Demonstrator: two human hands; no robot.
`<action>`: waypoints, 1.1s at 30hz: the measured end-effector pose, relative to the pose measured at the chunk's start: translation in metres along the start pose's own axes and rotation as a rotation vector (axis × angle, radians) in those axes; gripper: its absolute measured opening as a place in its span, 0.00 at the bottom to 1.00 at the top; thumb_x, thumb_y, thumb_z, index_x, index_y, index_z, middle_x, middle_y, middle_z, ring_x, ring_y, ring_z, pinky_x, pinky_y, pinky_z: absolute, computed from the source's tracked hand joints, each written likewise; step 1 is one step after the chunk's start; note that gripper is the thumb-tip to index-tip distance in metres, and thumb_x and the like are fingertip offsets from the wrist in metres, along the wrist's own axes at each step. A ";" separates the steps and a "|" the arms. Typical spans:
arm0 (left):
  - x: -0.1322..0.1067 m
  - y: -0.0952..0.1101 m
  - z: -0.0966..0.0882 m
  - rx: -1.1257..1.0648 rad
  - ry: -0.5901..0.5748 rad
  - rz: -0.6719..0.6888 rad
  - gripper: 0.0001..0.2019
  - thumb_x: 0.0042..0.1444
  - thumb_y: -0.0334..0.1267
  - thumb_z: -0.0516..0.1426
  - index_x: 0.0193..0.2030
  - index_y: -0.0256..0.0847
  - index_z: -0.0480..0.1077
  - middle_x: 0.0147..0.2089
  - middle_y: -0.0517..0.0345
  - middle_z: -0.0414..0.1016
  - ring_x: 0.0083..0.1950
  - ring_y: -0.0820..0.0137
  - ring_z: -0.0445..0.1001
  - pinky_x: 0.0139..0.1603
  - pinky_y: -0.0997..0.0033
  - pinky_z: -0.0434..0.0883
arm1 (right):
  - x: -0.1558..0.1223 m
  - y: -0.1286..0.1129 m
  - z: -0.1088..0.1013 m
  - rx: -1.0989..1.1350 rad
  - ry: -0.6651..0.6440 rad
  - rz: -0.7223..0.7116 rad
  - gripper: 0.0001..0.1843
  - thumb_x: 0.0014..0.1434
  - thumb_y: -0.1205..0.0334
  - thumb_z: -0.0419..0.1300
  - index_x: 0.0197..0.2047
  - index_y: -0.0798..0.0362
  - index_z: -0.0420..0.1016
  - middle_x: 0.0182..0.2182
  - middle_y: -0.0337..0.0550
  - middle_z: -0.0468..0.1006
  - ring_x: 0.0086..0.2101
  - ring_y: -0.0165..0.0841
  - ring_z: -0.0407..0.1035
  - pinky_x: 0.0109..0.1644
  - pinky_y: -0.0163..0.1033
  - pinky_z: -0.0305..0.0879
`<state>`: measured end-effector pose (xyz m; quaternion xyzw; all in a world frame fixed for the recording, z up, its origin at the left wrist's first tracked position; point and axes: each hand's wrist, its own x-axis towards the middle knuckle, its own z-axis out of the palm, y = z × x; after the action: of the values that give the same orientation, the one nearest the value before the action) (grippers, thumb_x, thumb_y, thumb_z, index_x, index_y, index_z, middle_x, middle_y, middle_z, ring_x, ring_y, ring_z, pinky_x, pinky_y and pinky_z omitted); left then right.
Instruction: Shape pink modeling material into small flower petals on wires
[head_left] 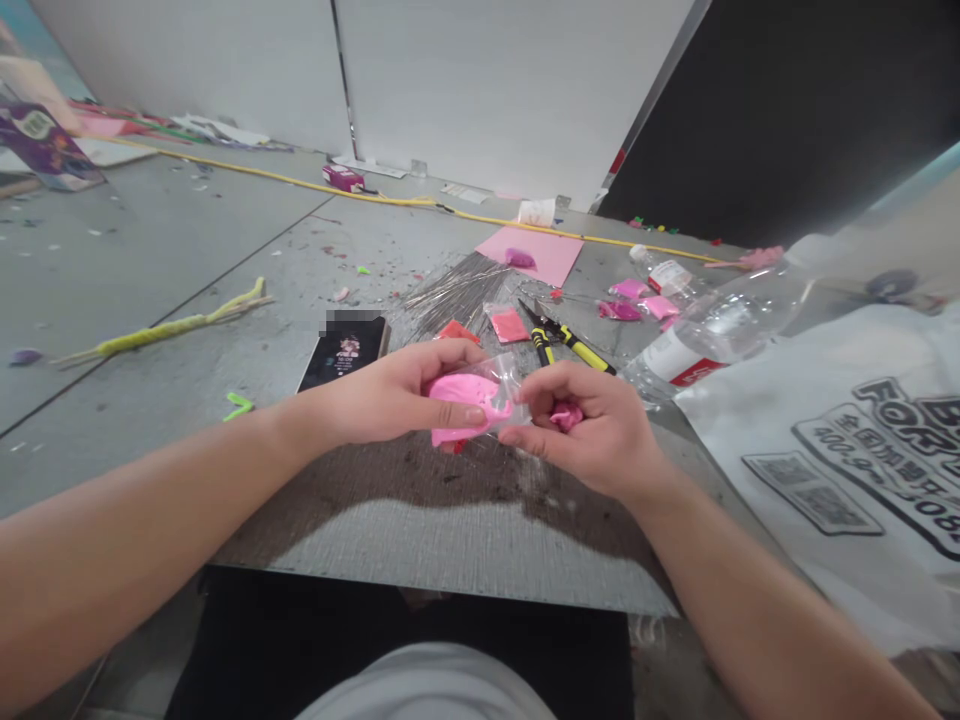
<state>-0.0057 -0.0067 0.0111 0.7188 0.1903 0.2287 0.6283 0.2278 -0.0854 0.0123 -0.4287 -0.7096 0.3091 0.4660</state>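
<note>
My left hand (420,400) is closed on a small clear plastic bag of pink modelling clay (454,390), thumb pressed over its front. At the bag's clear edge, the thumb and forefinger of my right hand (592,425) pinch the plastic. A small lump of darker pink clay (567,416) sits in the curled fingers of that same hand. Just beyond the hands lie a red clay packet (507,323) and pliers with yellow and black handles (574,343). A phone (345,350) with a lit screen rests by my left wrist.
Thin metal wires (457,295) fan out behind the hands, near a pink sheet (536,255). On the right stand a plastic bottle (720,325) and a white printed bag (840,450). A yellow-green wrapped stem (172,328) lies left. A yellow cable (360,195) crosses the back.
</note>
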 end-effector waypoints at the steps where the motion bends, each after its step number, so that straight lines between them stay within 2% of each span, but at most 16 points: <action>1: 0.000 0.000 0.000 0.009 0.010 0.005 0.14 0.61 0.44 0.69 0.46 0.40 0.73 0.41 0.58 0.74 0.40 0.70 0.75 0.40 0.71 0.75 | 0.000 0.000 0.000 0.021 -0.020 0.036 0.18 0.52 0.49 0.80 0.37 0.51 0.83 0.21 0.31 0.67 0.21 0.25 0.57 0.23 0.33 0.54; 4: -0.001 0.001 0.003 0.024 0.063 -0.006 0.16 0.59 0.47 0.71 0.44 0.40 0.73 0.41 0.58 0.73 0.39 0.71 0.74 0.38 0.72 0.73 | 0.001 -0.001 -0.001 0.031 -0.120 0.125 0.17 0.58 0.47 0.76 0.38 0.52 0.85 0.21 0.33 0.68 0.21 0.25 0.56 0.23 0.33 0.53; 6: -0.001 0.001 0.006 0.013 0.122 -0.023 0.18 0.57 0.47 0.72 0.41 0.40 0.72 0.39 0.60 0.72 0.37 0.72 0.72 0.36 0.74 0.72 | 0.001 -0.001 -0.003 0.042 -0.158 0.137 0.17 0.63 0.46 0.72 0.39 0.53 0.86 0.22 0.34 0.67 0.22 0.25 0.55 0.23 0.33 0.53; 10: -0.002 0.003 0.016 -0.065 0.167 -0.060 0.19 0.54 0.44 0.74 0.40 0.39 0.71 0.35 0.62 0.71 0.34 0.74 0.71 0.34 0.75 0.69 | 0.002 -0.002 -0.007 0.070 -0.100 0.094 0.16 0.69 0.48 0.65 0.41 0.53 0.84 0.23 0.34 0.70 0.22 0.25 0.58 0.25 0.34 0.57; 12: -0.002 0.003 0.021 -0.130 0.141 -0.077 0.19 0.54 0.42 0.74 0.42 0.39 0.71 0.36 0.61 0.73 0.35 0.73 0.73 0.36 0.73 0.71 | 0.002 -0.002 -0.008 0.021 -0.058 0.084 0.11 0.68 0.54 0.66 0.42 0.52 0.84 0.25 0.36 0.74 0.23 0.26 0.60 0.26 0.34 0.58; 15: -0.002 0.004 0.026 -0.171 0.128 -0.074 0.15 0.59 0.45 0.71 0.41 0.38 0.73 0.34 0.61 0.73 0.34 0.73 0.72 0.35 0.73 0.69 | 0.003 -0.003 -0.005 -0.036 -0.039 0.053 0.04 0.65 0.60 0.66 0.40 0.51 0.82 0.29 0.38 0.78 0.25 0.26 0.65 0.28 0.34 0.61; 19: -0.003 0.006 0.027 -0.036 0.202 -0.024 0.13 0.65 0.47 0.66 0.40 0.37 0.76 0.32 0.60 0.73 0.32 0.73 0.70 0.31 0.73 0.66 | 0.002 -0.004 0.001 0.010 -0.027 0.051 0.03 0.64 0.61 0.66 0.39 0.50 0.77 0.27 0.36 0.76 0.24 0.26 0.64 0.27 0.33 0.61; 23: -0.004 0.009 0.027 0.047 0.276 0.034 0.11 0.65 0.45 0.65 0.40 0.37 0.79 0.37 0.54 0.80 0.37 0.69 0.76 0.36 0.70 0.72 | 0.001 -0.004 0.008 0.055 0.060 0.116 0.08 0.63 0.59 0.67 0.44 0.50 0.74 0.26 0.33 0.73 0.23 0.26 0.63 0.27 0.33 0.60; 28: -0.005 0.015 0.028 0.254 0.403 0.163 0.08 0.63 0.42 0.66 0.37 0.39 0.80 0.39 0.53 0.82 0.41 0.66 0.79 0.41 0.69 0.76 | 0.001 -0.006 0.012 -0.013 0.128 0.074 0.04 0.63 0.60 0.67 0.38 0.50 0.78 0.26 0.35 0.76 0.25 0.28 0.65 0.29 0.36 0.64; 33: -0.005 0.014 0.025 0.265 0.450 0.277 0.07 0.63 0.40 0.67 0.36 0.40 0.79 0.40 0.54 0.80 0.44 0.67 0.79 0.43 0.69 0.76 | 0.000 -0.009 0.009 -0.118 0.209 0.059 0.03 0.60 0.60 0.69 0.36 0.49 0.82 0.25 0.36 0.76 0.24 0.29 0.65 0.29 0.37 0.64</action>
<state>0.0043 -0.0312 0.0217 0.7449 0.2534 0.4391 0.4336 0.2163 -0.0895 0.0169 -0.5061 -0.6611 0.2341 0.5021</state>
